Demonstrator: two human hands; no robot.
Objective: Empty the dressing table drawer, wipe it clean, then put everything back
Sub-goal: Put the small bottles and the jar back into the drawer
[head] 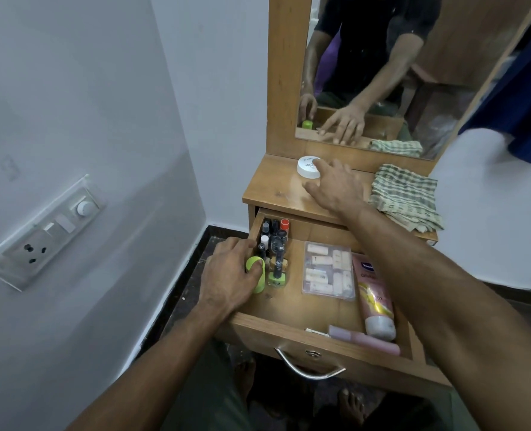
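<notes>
The wooden drawer stands pulled out below the dressing table top. My left hand grips a lime-green container at the drawer's left wall. Behind it stand several dark cosmetic bottles and pencils. A clear plastic box of small pale items lies in the middle, with a pink Vaseline tube to its right and a pink bottle along the front. My right hand rests on the table top, fingers spread, a fingertip touching a white round jar.
A checked green cloth lies folded on the table top at the right. The mirror rises behind it. A switch and socket panel sits on the left wall. The drawer's metal handle faces me; my bare feet show below.
</notes>
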